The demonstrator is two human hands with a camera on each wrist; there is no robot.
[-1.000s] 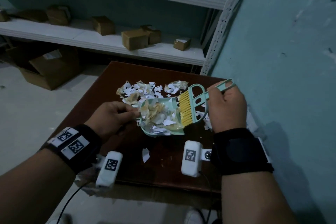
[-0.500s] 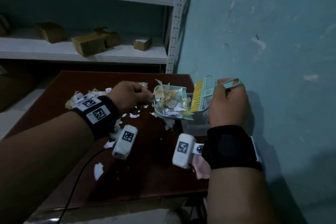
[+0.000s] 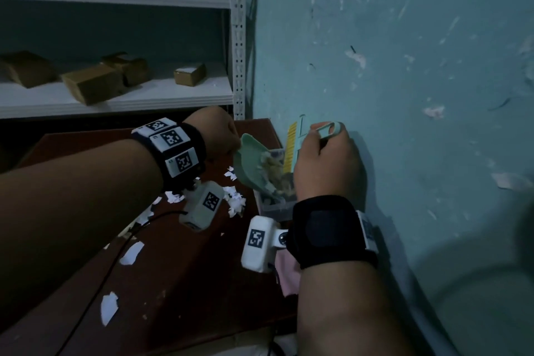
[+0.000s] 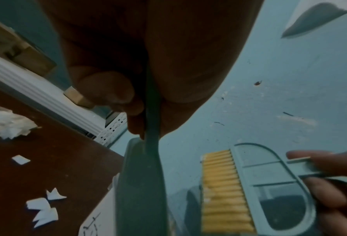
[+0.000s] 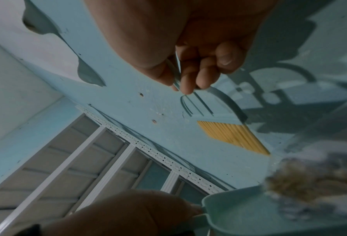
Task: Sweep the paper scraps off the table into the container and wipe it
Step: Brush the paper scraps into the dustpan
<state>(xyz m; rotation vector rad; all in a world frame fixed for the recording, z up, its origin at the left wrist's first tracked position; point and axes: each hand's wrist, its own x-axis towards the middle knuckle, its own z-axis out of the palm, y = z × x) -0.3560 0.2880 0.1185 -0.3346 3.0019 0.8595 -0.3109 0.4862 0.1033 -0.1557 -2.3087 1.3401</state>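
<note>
My left hand (image 3: 215,131) grips the handle of a mint-green dustpan (image 3: 251,165), tilted steeply with its mouth down over a clear plastic container (image 3: 271,206) at the table's right edge by the wall. Paper scraps (image 3: 274,170) slide down inside the pan. My right hand (image 3: 326,162) holds a mint-green brush (image 3: 299,143) with yellow bristles, upright just right of the pan; the same brush (image 4: 239,188) shows in the left wrist view, and its bristles (image 5: 233,137) hang above the pan (image 5: 249,212) in the right wrist view. Loose white scraps (image 3: 235,202) lie on the brown table (image 3: 179,283).
A teal wall (image 3: 404,95) rises right against the table's right side. White metal shelving (image 3: 115,95) with cardboard boxes stands behind. A pink cloth (image 3: 286,274) lies near the table's front right corner under my right wrist. A black cable (image 3: 95,277) crosses the table.
Both hands carried the loaded dustpan and brush from the table's middle to the right edge. The pan has gone from level to steeply tipped over the container.
</note>
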